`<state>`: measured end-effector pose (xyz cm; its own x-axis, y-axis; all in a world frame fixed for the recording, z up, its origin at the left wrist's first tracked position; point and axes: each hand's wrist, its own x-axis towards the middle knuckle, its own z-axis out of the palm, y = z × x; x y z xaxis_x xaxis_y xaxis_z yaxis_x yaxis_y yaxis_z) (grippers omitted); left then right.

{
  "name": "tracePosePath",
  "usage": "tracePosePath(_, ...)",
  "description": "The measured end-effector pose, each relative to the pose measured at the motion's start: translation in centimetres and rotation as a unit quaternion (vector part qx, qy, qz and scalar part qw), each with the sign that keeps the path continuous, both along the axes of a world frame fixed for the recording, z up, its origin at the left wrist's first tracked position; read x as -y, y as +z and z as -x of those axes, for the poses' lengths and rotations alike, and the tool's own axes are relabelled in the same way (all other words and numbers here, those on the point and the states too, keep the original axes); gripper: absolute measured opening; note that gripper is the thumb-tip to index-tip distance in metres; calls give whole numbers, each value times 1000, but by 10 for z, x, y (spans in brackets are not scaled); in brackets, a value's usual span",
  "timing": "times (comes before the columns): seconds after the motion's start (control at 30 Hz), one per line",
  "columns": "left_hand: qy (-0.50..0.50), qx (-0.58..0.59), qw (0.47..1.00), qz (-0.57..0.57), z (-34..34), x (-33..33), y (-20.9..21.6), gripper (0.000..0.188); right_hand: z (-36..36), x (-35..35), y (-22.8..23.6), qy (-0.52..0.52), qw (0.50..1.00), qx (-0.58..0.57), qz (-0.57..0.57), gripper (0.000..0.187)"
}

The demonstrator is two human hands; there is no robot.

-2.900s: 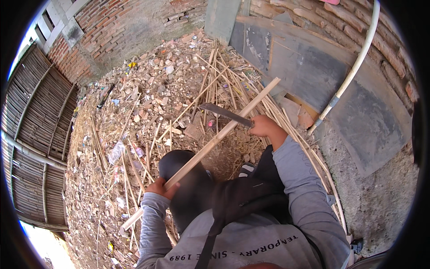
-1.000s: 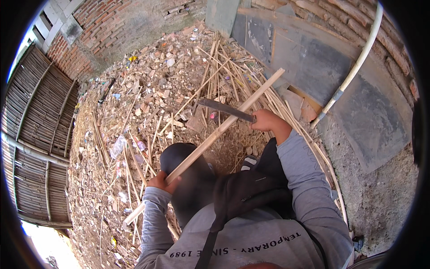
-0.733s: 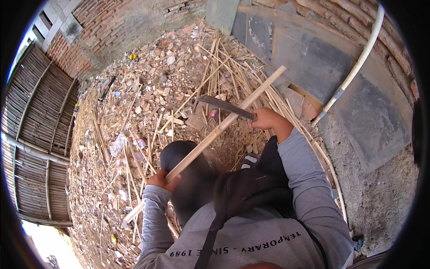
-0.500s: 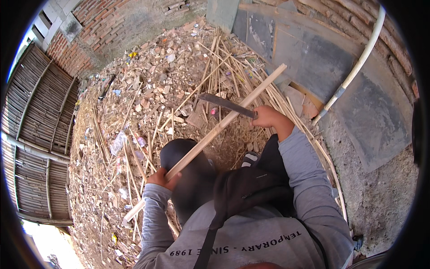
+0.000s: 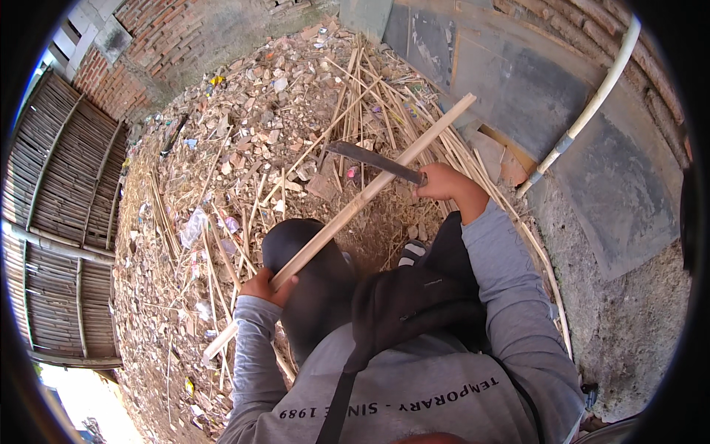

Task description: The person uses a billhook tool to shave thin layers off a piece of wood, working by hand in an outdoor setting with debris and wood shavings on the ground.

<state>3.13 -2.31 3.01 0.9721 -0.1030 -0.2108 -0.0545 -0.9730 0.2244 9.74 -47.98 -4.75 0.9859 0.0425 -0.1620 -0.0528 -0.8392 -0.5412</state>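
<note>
My left hand (image 5: 268, 287) is closed around the lower part of a long pale strip of wood (image 5: 347, 212), which slants up to the right across my left knee. In my right hand (image 5: 448, 185) is the handle of a machete (image 5: 376, 162) with a dark, broad blade. The blade crosses the upper half of the strip and points left, its tip beyond the strip's far side. Blade and strip appear to touch where they cross. My fingers hide most of the machete's handle.
Rubble and litter cover the ground (image 5: 251, 140). Thin sticks (image 5: 360, 103) lie piled ahead, more along the right. A grey wall panel (image 5: 518, 89) and a pale pipe (image 5: 584, 118) stand at right, a bamboo fence (image 5: 59, 214) at left, a brick wall (image 5: 174, 44) at the back.
The machete and my right hand have moved slightly up and to the right along the strip. The strip's far end sits a little higher; my left hand keeps its grip.
</note>
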Motion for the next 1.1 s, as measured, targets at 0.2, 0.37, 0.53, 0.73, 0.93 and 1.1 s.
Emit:
tracePosePath(0.2,-2,12,1000,1,1,3,2,62,0,3,-6,-1,1000,-4,-25,30)
tracePosePath(0.37,-15,39,999,1,0,-2,-6,61,1,-3,7,-10,999,-40,-29,32)
tracePosePath(0.53,-25,55,998,-9,0,-4,-10,60,-1,2,-4,-3,1000,-16,-17,32)
tracePosePath(0.73,-24,60,998,-6,1,-2,-6,60,0,-2,5,-14,997,-61,-43,30)
tracePosePath(0.93,-27,59,998,-4,0,-1,-6,60,-3,4,-3,16,998,-48,-33,44)
tracePosePath(1.1,-28,59,998,-6,1,-2,-6,61,-3,4,-9,6,999,-27,-32,27)
